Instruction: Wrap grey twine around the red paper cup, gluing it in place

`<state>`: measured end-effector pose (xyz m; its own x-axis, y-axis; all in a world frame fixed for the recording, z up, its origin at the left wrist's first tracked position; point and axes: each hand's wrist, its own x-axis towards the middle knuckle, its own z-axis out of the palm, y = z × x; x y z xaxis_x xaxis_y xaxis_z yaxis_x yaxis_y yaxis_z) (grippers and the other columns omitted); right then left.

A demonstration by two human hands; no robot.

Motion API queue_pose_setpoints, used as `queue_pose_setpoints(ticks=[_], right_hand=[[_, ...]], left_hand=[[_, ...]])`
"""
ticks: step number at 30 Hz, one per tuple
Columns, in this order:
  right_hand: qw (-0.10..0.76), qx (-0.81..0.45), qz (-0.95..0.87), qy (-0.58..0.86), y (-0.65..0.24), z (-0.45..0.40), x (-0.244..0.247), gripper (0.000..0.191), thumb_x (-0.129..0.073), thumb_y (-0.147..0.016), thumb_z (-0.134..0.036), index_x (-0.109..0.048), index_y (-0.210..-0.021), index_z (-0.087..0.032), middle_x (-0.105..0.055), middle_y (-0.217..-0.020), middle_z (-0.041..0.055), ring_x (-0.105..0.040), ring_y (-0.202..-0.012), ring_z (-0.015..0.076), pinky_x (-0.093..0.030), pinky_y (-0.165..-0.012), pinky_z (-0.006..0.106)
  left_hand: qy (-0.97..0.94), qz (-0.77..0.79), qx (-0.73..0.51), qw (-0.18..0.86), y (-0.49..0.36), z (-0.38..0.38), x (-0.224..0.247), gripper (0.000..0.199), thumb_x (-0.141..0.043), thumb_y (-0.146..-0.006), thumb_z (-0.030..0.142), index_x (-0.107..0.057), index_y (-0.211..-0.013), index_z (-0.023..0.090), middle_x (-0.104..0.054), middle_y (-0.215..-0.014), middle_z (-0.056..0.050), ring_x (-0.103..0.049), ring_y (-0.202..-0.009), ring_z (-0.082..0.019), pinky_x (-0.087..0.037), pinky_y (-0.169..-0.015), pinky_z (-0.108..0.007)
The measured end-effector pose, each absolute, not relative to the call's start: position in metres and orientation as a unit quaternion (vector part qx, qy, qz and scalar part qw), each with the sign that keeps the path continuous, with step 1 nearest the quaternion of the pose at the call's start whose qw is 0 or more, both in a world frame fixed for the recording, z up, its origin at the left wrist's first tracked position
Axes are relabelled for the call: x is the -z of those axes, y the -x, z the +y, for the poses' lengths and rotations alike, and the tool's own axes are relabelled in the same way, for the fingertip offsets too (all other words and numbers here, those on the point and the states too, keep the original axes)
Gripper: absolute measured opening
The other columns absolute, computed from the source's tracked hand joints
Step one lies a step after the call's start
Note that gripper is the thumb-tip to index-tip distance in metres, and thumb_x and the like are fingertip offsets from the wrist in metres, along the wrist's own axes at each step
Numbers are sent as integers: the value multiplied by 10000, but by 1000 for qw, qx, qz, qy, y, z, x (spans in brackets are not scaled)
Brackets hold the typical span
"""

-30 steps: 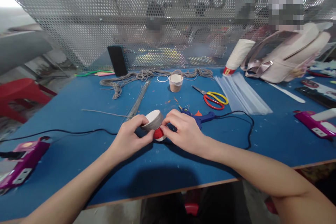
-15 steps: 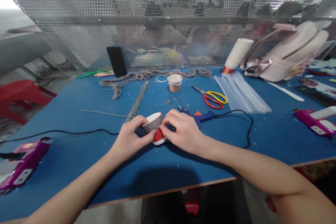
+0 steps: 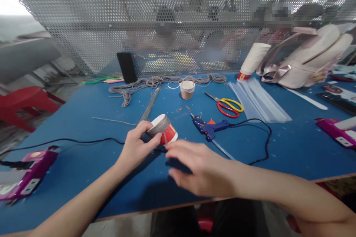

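Note:
A short paper cup (image 3: 168, 133), red and white with a grey cord band round its rim, lies tilted in my left hand (image 3: 138, 145), pinched between thumb and fingers. A length of grey cord (image 3: 114, 120) trails left from it across the table. My right hand (image 3: 196, 166) is off the cup, just right of and below it, with thumb and fingers apart and nothing between them. Beyond that hand lies a blue glue gun (image 3: 209, 127) with an orange trigger and a clear glue stick out of its back.
Scissors (image 3: 226, 105), a small covered cup (image 3: 187, 89), plastic strips (image 3: 258, 100) and stacked paper cups (image 3: 254, 60) stand or lie farther back. Grey cord (image 3: 155, 80) runs along the mesh screen. Purple power strips (image 3: 33, 172) sit either side; black cables cross the table.
My right hand has let go of the cup and moved down toward me, its fingers parting. The cup stays in my left hand, more of its red side showing.

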<state>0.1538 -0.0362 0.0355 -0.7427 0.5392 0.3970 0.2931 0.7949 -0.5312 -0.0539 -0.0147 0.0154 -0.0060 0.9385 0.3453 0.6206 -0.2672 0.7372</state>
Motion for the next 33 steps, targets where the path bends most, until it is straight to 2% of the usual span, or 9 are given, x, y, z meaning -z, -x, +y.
queue_pose_setpoints(ticks=[2,4,6,8,11,16,23,28,33], right_hand=[[241,-177,-940,164,-160,-45,-43,251,-565,-879,-284,-619,-1050,-109,-628,-1202,143,-628,-1026,227,-501,-909,343],[242,-142,-948,152,-169,-46,-48,230,-539,-902,-296,-631,-1031,-131,-652,-1185,112,-654,-980,206,-519,-886,332],[271,-113,-937,191,-179,-37,-48,208,-500,-924,-270,-638,-1009,-139,-692,-1099,97,-672,-939,186,-546,-828,305],[280,-69,-926,244,-192,-22,-43,217,-473,-936,-248,-633,-1022,-130,-703,-1057,116,-667,-972,199,-550,-845,327],[232,6,-915,330,-214,2,-28,214,-483,-914,-210,-634,-1031,-113,-683,-1095,149,-657,-1005,248,-551,-870,404],[147,52,-909,387,-239,14,-5,245,-517,-864,-168,-628,-1070,-96,-649,-1167,174,-646,-1026,284,-561,-861,449],[108,32,-915,387,-247,15,3,399,-467,-793,-78,-588,-1173,-93,-608,-1248,179,-593,-1129,283,-513,-930,467],[78,21,-920,383,-242,29,1,479,-443,-731,-4,-573,-1187,-75,-616,-1222,185,-593,-1041,287,-503,-870,479],[54,14,-929,367,-237,45,0,423,-459,-691,36,-616,-1056,-111,-678,-960,133,-563,-840,233,-477,-745,372]], left_hand=[[-663,577,-426,213,55,-15,-15,159,-570,-710,339,-536,-667,189,-516,-643,33,-463,-605,-125,-383,-593,-253],[-645,575,-437,249,55,-14,-15,166,-573,-715,343,-546,-666,187,-522,-646,30,-460,-609,-127,-384,-593,-252],[-620,567,-454,296,55,-14,-15,174,-580,-720,348,-559,-662,185,-527,-645,28,-464,-613,-129,-388,-590,-249],[-592,555,-477,338,55,-12,-15,172,-590,-721,347,-580,-666,184,-542,-659,22,-478,-634,-134,-399,-601,-247],[-563,543,-499,373,56,-10,-12,154,-592,-721,329,-615,-679,184,-570,-696,8,-503,-679,-148,-420,-643,-255],[-554,532,-497,403,61,-8,-5,197,-527,-761,330,-648,-718,180,-615,-753,-20,-531,-719,-170,-437,-671,-271],[-597,563,-449,353,57,-12,-13,183,-617,-704,357,-624,-718,174,-565,-698,4,-489,-663,-151,-406,-608,-251],[-631,568,-432,304,54,-12,-16,161,-611,-707,349,-617,-711,188,-558,-662,16,-478,-613,-143,-398,-567,-252],[-667,561,-416,260,56,-13,-15,154,-583,-717,343,-607,-679,195,-580,-664,4,-497,-623,-156,-428,-601,-271]])
